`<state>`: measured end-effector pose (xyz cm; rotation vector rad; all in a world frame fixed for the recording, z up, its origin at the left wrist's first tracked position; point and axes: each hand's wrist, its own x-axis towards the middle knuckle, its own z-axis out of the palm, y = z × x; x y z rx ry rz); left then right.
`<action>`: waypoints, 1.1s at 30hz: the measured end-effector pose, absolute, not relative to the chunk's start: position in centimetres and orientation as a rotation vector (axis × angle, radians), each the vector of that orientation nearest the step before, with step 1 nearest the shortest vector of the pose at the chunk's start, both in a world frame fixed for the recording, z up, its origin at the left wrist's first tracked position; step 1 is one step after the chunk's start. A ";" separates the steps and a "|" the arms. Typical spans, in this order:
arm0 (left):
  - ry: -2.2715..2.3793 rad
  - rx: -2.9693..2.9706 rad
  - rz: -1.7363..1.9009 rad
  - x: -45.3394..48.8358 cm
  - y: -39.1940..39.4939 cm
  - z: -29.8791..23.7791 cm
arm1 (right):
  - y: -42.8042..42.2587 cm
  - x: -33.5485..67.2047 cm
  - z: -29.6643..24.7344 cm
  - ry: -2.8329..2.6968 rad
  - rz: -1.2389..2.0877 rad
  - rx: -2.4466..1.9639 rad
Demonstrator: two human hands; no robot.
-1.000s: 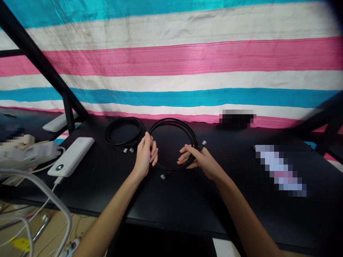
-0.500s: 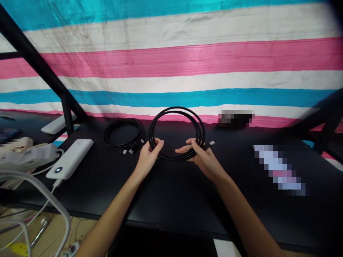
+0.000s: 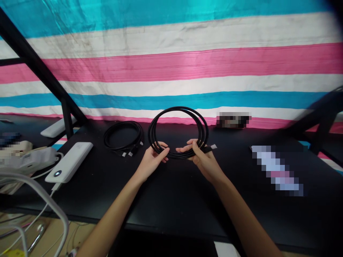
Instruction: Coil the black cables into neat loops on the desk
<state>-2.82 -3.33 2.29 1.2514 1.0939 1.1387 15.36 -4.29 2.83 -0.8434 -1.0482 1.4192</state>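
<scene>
Black coiled cable (image 3: 177, 156) is held up over the counter (image 3: 182, 200) between our hands, neither nearer: our left hand (image 3: 151, 162) has its grip on the lower left, our right hand (image 3: 205, 161) on the lower right beside a plug (image 3: 213, 146). Its top stands higher against the striped cloth (image 3: 179, 67) than a second ago.

- My left hand (image 3: 154, 159) pinches, thumb (image 3: 163, 154) pointing right.
- My right hand (image 3: 204, 160) grips, fingers (image 3: 183, 148) stretched left past the thumb.
- My bare forearms (image 3: 114, 210) reach forward, converging.
</scene>
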 end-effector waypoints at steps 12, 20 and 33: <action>1.116 1.181 1.403 -3.0 -2.9 2.0 | -4.0 15.5 2.5 -1.079 1.310 -1.136; 1.183 1.117 1.355 -3.2 -2.7 1.5 | -3.6 15.6 2.6 -1.090 1.205 -1.321; 1.192 0.975 1.083 -3.1 -2.6 1.3 | -3.1 15.9 1.5 -1.089 1.306 -1.327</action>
